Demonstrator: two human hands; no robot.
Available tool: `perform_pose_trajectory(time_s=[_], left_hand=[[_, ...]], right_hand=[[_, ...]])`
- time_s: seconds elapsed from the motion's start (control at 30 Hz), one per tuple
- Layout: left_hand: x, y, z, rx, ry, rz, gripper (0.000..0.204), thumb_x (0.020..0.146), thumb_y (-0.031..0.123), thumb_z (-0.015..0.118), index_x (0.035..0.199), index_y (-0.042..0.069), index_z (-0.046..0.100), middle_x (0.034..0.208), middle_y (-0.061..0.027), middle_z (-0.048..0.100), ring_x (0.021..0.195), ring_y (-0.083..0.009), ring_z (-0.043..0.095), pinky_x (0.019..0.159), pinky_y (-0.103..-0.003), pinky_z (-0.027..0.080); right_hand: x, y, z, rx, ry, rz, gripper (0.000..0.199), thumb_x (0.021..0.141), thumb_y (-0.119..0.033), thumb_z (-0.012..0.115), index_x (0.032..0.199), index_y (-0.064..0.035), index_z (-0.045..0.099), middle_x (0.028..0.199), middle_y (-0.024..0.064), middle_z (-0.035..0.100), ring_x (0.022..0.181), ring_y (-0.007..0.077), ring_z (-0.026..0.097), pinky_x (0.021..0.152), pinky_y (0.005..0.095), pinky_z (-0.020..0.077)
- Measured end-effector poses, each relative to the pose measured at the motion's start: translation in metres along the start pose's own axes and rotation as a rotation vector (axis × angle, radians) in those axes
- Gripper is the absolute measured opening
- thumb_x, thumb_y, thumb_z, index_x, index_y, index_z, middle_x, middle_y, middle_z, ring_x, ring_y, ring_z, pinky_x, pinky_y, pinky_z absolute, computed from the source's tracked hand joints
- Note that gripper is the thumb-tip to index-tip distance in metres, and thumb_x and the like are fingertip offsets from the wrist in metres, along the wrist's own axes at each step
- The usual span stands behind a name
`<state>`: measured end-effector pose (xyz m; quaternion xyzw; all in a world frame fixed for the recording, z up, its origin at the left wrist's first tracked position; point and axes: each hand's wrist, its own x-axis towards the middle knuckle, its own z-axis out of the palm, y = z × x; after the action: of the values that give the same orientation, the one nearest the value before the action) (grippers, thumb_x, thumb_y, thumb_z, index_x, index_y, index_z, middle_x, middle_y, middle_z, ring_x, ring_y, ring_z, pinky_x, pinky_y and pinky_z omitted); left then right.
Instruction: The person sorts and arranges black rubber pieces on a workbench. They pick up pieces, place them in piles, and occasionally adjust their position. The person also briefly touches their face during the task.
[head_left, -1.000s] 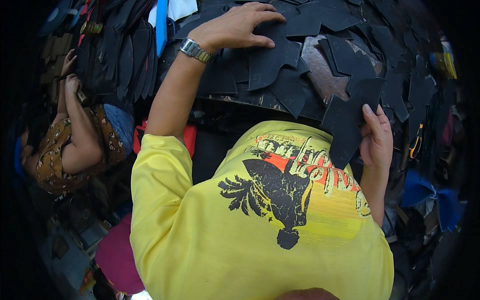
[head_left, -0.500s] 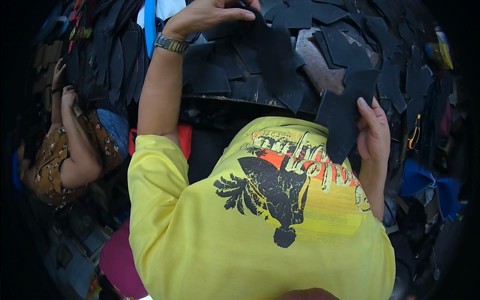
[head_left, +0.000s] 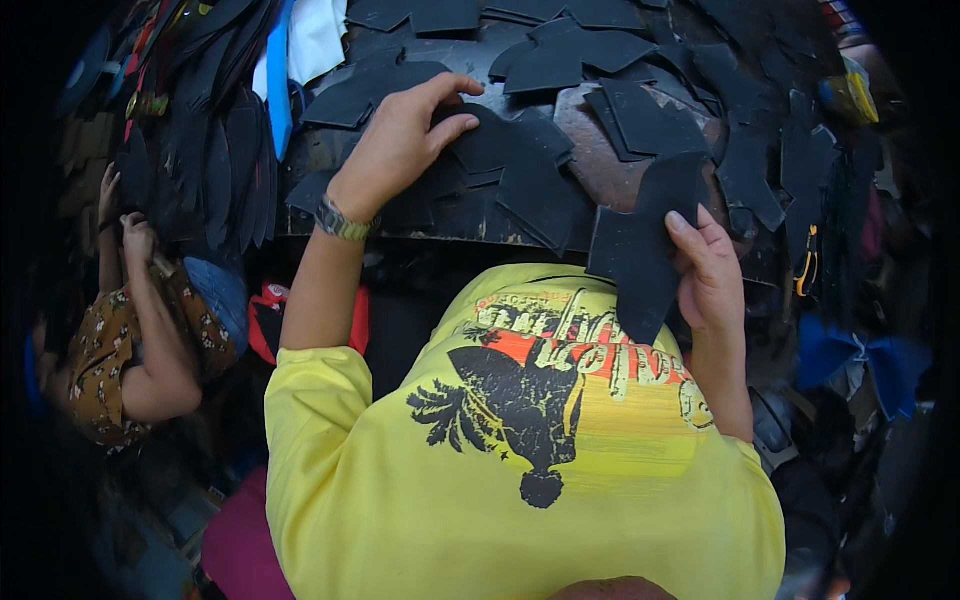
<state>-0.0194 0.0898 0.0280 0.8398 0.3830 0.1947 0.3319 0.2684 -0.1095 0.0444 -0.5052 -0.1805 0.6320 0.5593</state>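
- Since earlier frames the left hand [head_left: 400, 140] has slid lower-right over the pile; the right hand [head_left: 708, 268] stays put.
- Left fingers spread flat, open, pressing black cut pieces [head_left: 520, 160] on the dark surface [head_left: 600, 170].
- Right fingers closed around a stack of black pieces [head_left: 640, 245], held upright at the surface's near edge, just above the yellow shirt [head_left: 520, 450].
- Stack count unreadable; right thumb hidden behind it.
- Another person's arm [head_left: 150, 330] at left, partly in dark.

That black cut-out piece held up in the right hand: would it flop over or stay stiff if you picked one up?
Probably fairly stiff: the black cut piece stands upright from the right hand, gripped at one edge only, without drooping. It looks thin and flat, so likely light. The similar pieces under the left hand lie overlapped on the table, so a push would likely slide them.
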Motion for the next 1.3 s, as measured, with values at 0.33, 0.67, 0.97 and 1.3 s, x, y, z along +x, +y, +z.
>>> perform_pose_trajectory(time_s=[0.33, 0.67, 0.97, 1.3], left_hand=[[-0.009, 0.053, 0.027, 0.328, 0.117, 0.282, 0.058, 0.081, 0.03, 0.082, 0.131, 0.008, 0.061, 0.122, -0.0152, 0.065, 0.114, -0.0339, 0.06, 0.101, -0.043, 0.045], [-0.011, 0.071, 0.065, 0.417, 0.069, 0.138, 0.094, 0.076, 0.037, 0.083, 0.155, 0.014, 0.037, 0.132, -0.0181, 0.053, 0.124, -0.0351, 0.052, 0.111, -0.057, 0.033], [-0.01, 0.064, 0.06, 0.409, 0.073, 0.09, 0.082, 0.077, 0.02, 0.078, 0.151, 0.012, 0.042, 0.127, -0.0159, 0.056, 0.118, -0.0329, 0.055, 0.106, -0.048, 0.037], [-0.004, 0.079, 0.054, 0.214, 0.169, 0.214, 0.055, 0.086, 0.024, 0.077, 0.134, 0.005, 0.058, 0.119, -0.0145, 0.061, 0.115, -0.0329, 0.057, 0.102, -0.044, 0.042]], right_hand=[[-0.005, -0.001, -0.003, 0.02, -0.004, -0.008, 0.029, 0.099, -0.013, 0.064, 0.126, -0.0014, 0.063, 0.109, 0.0067, 0.072, 0.094, 0.0128, 0.07, 0.082, 0.0271, 0.0585], [-0.006, -0.003, -0.016, 0.028, 0.041, -0.02, 0.026, 0.099, -0.012, 0.064, 0.123, -0.0013, 0.064, 0.107, 0.0066, 0.072, 0.092, 0.0127, 0.07, 0.08, 0.0272, 0.0583], [-0.007, -0.002, -0.018, 0.046, 0.024, -0.02, 0.028, 0.1, -0.011, 0.063, 0.126, -0.0006, 0.063, 0.109, 0.0076, 0.072, 0.093, 0.0137, 0.07, 0.083, 0.0291, 0.0588], [0.003, -0.007, -0.017, 0.21, 0.041, -0.213, 0.03, 0.107, -0.015, 0.051, 0.133, -0.0018, 0.056, 0.124, 0.0102, 0.068, 0.108, 0.0189, 0.068, 0.092, 0.0337, 0.0571]])
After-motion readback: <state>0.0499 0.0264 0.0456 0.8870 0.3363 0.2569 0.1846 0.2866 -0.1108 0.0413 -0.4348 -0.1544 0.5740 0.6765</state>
